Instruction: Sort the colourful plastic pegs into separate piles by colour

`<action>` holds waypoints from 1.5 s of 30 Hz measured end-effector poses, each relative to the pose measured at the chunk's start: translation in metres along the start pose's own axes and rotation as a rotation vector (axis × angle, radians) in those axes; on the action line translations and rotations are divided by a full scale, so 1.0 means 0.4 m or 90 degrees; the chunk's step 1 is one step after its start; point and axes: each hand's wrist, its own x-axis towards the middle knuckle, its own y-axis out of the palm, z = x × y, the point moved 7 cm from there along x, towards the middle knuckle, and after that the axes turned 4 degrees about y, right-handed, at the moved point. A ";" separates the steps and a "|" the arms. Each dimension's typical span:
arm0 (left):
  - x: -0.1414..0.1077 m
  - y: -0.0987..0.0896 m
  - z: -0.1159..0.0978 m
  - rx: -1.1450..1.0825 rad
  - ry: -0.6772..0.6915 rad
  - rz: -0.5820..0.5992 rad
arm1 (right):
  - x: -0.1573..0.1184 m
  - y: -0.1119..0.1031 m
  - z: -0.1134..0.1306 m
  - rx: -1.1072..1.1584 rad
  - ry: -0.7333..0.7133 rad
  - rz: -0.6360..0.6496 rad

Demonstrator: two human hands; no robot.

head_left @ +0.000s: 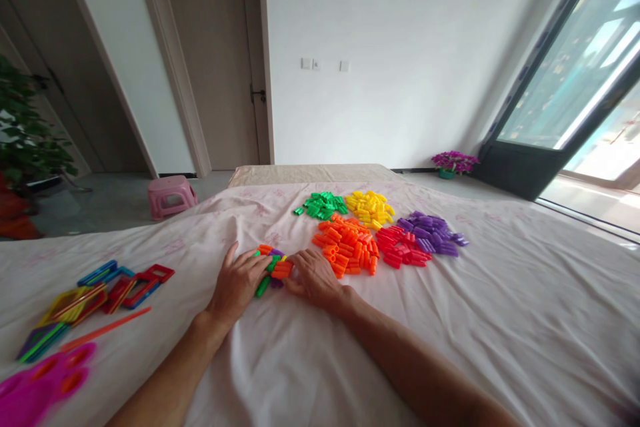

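A small group of mixed plastic pieces lies on the cloth between my two hands, with a green piece [263,286] at its near edge. My left hand [241,279] rests at the left side of this group, fingers spread. From the right, my right hand [313,275] bends its fingers round an orange piece [283,269]. Beyond and to the right are sorted piles: green [323,205], yellow [371,207], orange [347,245], red [403,246] and purple [434,233]. The orange pile is nearest my right hand.
Coloured magnetic frames [145,285], an orange stick [107,329] and a pink plastic object [45,387] lie at the left on the pale cloth [500,320]. A pink stool [173,197] stands on the floor beyond. Purple flowers [454,161] are by the glass door.
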 end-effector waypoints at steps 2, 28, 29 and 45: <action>-0.002 -0.003 0.002 0.010 0.003 -0.012 | -0.003 -0.016 0.002 0.014 -0.012 -0.010; -0.138 0.029 0.306 -0.302 -0.606 -0.125 | -0.041 -0.226 -0.230 -0.061 0.113 -0.243; -0.135 0.032 0.303 -0.302 -0.604 -0.102 | -0.033 -0.220 -0.204 -0.055 0.096 -0.230; -0.129 0.034 0.304 -0.293 -0.595 -0.040 | 0.104 0.019 0.050 -0.073 0.103 0.062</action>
